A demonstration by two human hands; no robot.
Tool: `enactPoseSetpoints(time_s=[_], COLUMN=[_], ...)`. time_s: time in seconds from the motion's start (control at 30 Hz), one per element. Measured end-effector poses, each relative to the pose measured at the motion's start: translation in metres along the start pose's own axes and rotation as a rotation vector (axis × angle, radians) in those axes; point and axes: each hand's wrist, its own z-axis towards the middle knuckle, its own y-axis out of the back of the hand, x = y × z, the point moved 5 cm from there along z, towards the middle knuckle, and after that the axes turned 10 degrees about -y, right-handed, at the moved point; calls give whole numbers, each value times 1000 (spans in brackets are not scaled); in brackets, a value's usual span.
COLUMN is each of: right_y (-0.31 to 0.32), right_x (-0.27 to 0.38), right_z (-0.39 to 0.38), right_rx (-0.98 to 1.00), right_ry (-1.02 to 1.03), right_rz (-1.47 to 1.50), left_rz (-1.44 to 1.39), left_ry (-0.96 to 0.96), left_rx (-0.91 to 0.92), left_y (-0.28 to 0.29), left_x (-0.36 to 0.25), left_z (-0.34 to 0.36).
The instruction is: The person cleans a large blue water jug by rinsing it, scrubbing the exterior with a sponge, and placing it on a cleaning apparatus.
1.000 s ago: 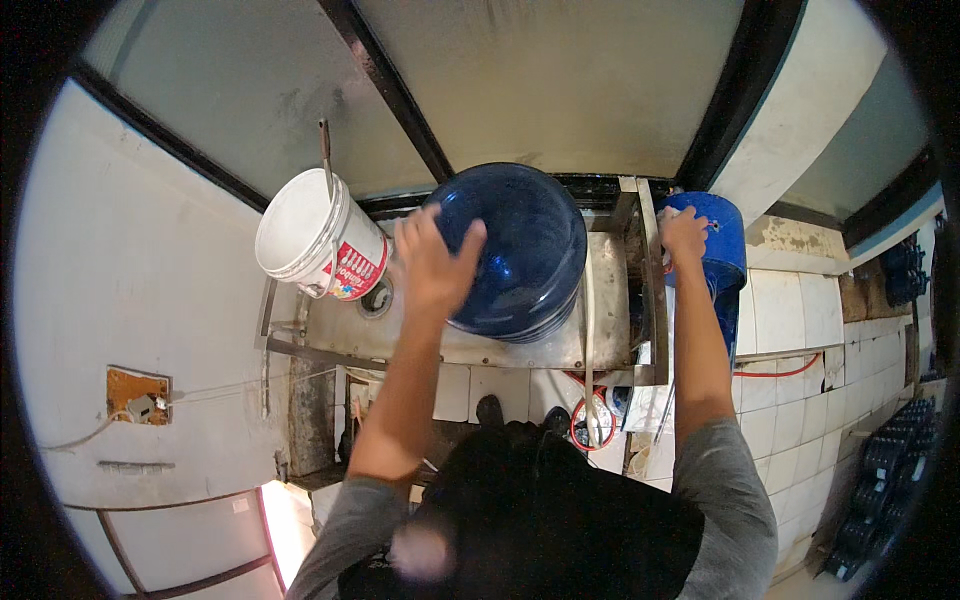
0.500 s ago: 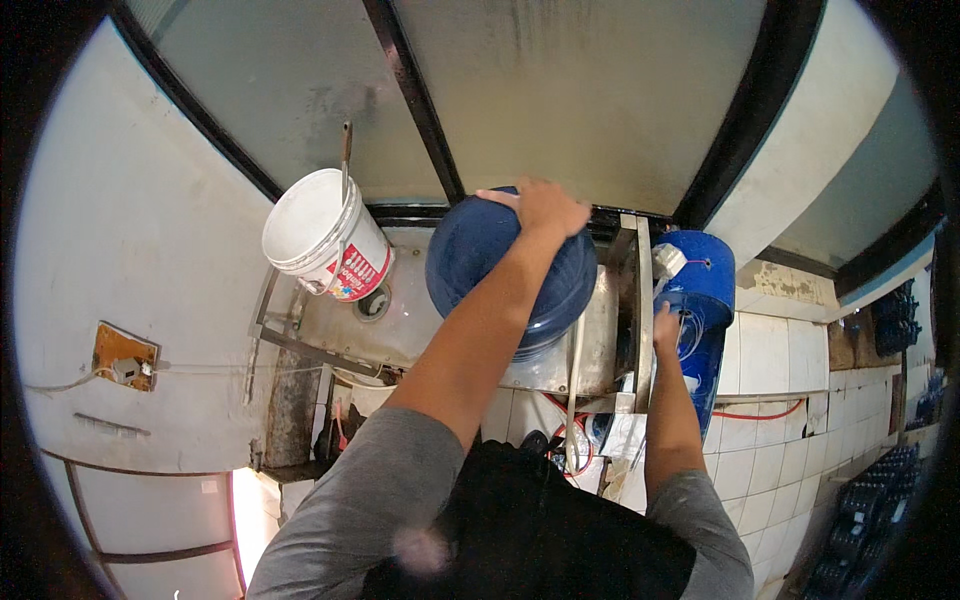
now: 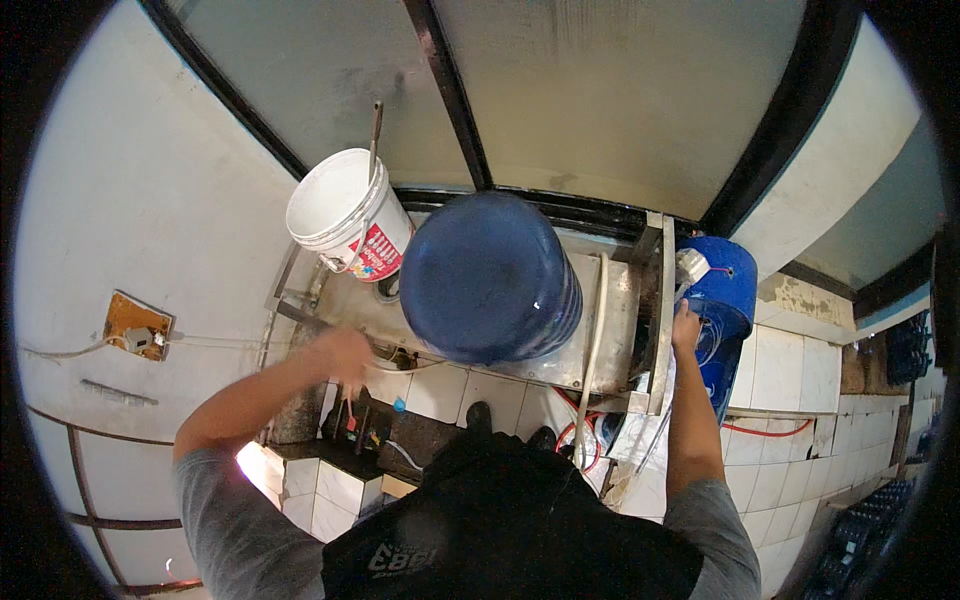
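Note:
A large blue water jug (image 3: 485,275) stands on the steel counter (image 3: 618,315), beside a white bucket (image 3: 330,190) with a handle-like rod sticking up. My left hand (image 3: 340,355) is off the jug, below the bucket at the counter's near left edge, its fingers blurred. My right hand (image 3: 685,325) has its fingers curled at a blue barrel (image 3: 720,265) right of the counter, just below a pale boxy fitting (image 3: 690,265) and among thin tubes; what it grips is too small to make out. A cream hose (image 3: 597,330) runs over the counter right of the jug.
A white wall with an outlet (image 3: 140,335) is at left, frosted panes (image 3: 630,90) behind the counter. A tiled floor (image 3: 775,450) has red hoses (image 3: 770,428); dark stacked crates or bottles (image 3: 870,530) stand at right. My feet show below the counter.
My left hand has left the jug and swung down to the left. The jug sits nearer the bucket. My right hand has dropped from the barrel's top to below the pale fitting.

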Motion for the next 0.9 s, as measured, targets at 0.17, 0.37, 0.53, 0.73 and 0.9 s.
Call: enactPoseSetpoints(time_s=[0.17,0.37,0.53,0.73,0.9], right_y=[-3,24,25,13,68], right_x=[-13,-21,-3,12,-56], right_z=[0,-22,-26,-12,108], right_rx=[220,572,588,727,158], right_ry=[-23,-370,-280,-151,296], right_rz=[77,310,267,214,69], left_rz=[34,-884,-725,-139,-219], left_ry=[462,447,550,-358,-548], left_rx=[-888,-1360,-1165,-1183,-1165], left_y=[63,184,218,254,317], left_x=[91,33,-10,3,-61], left_z=[-35,18,90,91,120])
